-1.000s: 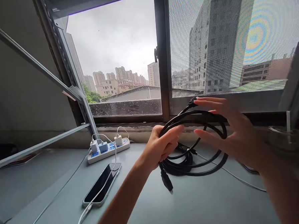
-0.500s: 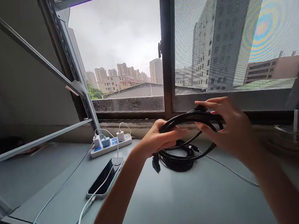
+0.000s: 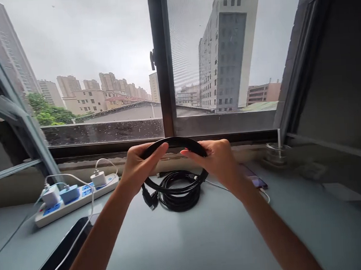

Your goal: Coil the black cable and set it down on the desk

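Note:
Between my two hands a coiled black cable (image 3: 176, 141) is held up as a round loop above the table. My left hand (image 3: 141, 165) grips the loop's left side, thumb across the front. On the opposite side my right hand (image 3: 218, 159) has its thumb and fingers closed around the loop. A black connector (image 3: 149, 198) hangs at the coil's lower left. Behind and below the loop, a second black cable coil (image 3: 181, 205) lies on the table, partly hidden by the held one.
A white power strip (image 3: 110, 187) with plugged-in chargers stands at the left, near a phone (image 3: 64, 252) with a white cord. Another phone (image 3: 257, 180) lies behind my right forearm. A clear cup with a straw (image 3: 276, 154) stands at the right by the window (image 3: 165, 71).
The view has turned to the right. My right hand, formerly spread with fingers apart, has closed on the cable's right side. The cable now forms a neater round loop.

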The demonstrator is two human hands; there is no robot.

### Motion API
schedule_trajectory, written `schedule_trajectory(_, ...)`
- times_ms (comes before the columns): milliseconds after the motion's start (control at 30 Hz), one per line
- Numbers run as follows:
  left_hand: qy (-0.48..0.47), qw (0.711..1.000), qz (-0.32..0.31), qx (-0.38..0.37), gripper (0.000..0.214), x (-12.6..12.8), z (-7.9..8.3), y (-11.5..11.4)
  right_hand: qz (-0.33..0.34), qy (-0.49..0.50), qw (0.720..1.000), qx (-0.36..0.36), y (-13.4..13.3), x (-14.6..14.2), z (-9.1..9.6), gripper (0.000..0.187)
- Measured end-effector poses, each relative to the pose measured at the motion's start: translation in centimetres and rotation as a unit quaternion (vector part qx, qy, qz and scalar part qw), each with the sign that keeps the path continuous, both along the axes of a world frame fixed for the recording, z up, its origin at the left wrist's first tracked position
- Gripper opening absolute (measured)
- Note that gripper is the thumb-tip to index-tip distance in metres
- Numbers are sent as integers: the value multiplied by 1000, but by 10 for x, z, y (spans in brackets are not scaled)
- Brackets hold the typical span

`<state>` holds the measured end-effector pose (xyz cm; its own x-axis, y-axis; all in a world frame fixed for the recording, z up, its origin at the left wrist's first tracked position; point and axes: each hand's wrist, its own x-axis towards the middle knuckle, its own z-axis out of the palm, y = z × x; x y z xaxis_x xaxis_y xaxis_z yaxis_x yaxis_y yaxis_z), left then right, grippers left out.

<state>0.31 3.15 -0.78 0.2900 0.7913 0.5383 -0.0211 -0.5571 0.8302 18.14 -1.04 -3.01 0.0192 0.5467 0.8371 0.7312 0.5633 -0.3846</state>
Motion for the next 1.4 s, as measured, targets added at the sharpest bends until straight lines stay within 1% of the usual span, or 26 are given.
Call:
schedule_trajectory(100,-30,999,-15,6,54,2,-2,-2,25,20,999,-12,-1,0,4,52)
schedule_trajectory(167,-21,999,-26,1,57,2,-3,-2,37,31,998,-29,-3,0,5,54)
schedule_trajectory(300,-8,1000,-12,7,59,4,-6,-2,41,54,996,-51,-6,-1,5,55)
schedule_trajectory(433,-42,999,-13,-21,58,18,-15,-13,0,80,996,-36,-11,2,7,55)
schedule_trajectory(500,-47,998,-26,-25,59,24,-19,-19,3,70,997,-15,-14,5,9,50)
schedule_trajectory(567,-54,998,-27,-8,60,27,-22,-23,14,55,998,9,-17,7,11,46)
schedule_trajectory(667,-52,998,-5,32,60,24,-20,-22,25,51,998,19,-15,8,10,48)
schedule_trajectory(767,-40,998,11,45,57,18,-15,-18,46,66,997,-15,-11,4,7,48)
schedule_trajectory(833,-35,998,22,51,56,14,-11,-16,82,83,992,-52,-10,1,5,48)
schedule_trajectory(900,-21,997,28,73,56,9,-7,-15,157,108,976,-104,-11,-2,4,47)
schedule_trajectory(1000,-2,995,9,101,57,1,-4,-12,291,156,927,-177,-14,-7,4,43)
schedule_trajectory(1033,1,994,-14,105,57,-1,-4,-11,329,171,909,-191,-15,-8,4,43)
schedule_trajectory(1133,13,987,-113,111,56,-6,-6,-7,422,191,859,-219,-18,-6,6,46)
schedule_trajectory(1200,18,981,-162,106,57,-6,-7,-7,469,193,831,-228,-19,-2,7,47)
schedule_trajectory(1233,16,980,-173,95,57,-5,-8,-7,487,196,819,-232,-19,0,7,46)
schedule_trajectory(1333,-5,981,-191,46,60,0,-9,-7,526,213,779,-266,-17,2,6,43)
schedule_trajectory(1400,-16,982,-185,13,62,3,-9,-8,547,217,756,-288,-15,2,4,44)
